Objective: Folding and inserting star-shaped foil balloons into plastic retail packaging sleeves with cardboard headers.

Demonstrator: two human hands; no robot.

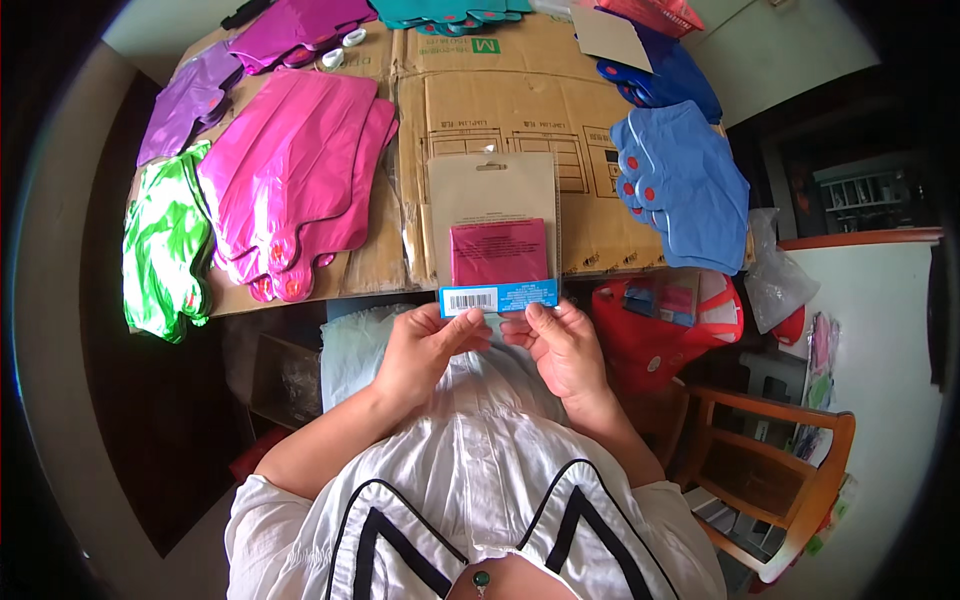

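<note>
A flat hang-tab package (492,190) lies over the front edge of the cardboard-topped table, its slotted end pointing away from me. It has a tan card back, a folded magenta piece (498,253) in its middle and a blue strip with a barcode along the near end. My left hand (430,345) pinches the strip's left corner between thumb and fingers. At the right corner my right hand (560,340) grips it likewise, thumb on top. The fingertips under the package are partly hidden.
Shiny pink fabric pieces (290,170) and green ones (165,240) lie left; purple (185,105) and teal (450,12) ones lie farther back. Light blue pieces (690,185) lie right, near a grey card (612,40). Below the table's right side are a red bag (650,335) and a wooden chair (770,450).
</note>
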